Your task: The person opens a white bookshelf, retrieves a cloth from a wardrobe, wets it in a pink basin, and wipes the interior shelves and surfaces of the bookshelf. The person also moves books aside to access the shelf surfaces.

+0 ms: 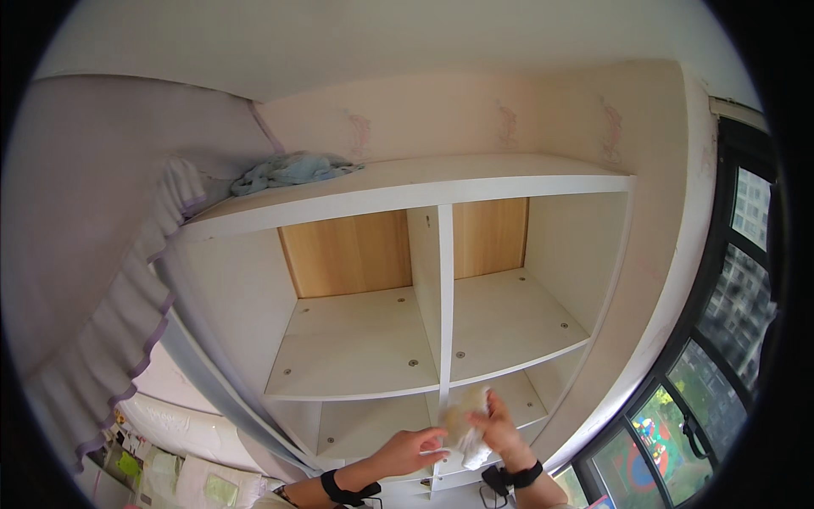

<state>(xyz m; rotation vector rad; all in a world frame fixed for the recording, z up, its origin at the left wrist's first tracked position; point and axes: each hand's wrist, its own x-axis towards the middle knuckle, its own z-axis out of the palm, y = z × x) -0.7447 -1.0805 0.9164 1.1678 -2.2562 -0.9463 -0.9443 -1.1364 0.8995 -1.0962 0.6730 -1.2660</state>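
Note:
My right hand (499, 425) grips a soft white and pale yellow item (467, 417), perhaps a cloth or small plush, too blurred to name surely. Just left of it is my left hand (416, 450), thumb and fingers apart and nothing between them. Its fingertips are close to the soft item; whether they touch it I cannot tell. Both hands are in front of the lower compartments of a white shelf unit (445, 286). Black bands are strapped around both wrists.
A crumpled blue-grey cloth (292, 172) lies on the unit's top board (496, 167). To the left hangs a ruffled, purple-trimmed curtain (121, 331), above a bed with pillows (200, 480). A black-framed window (690, 366) runs along the right side.

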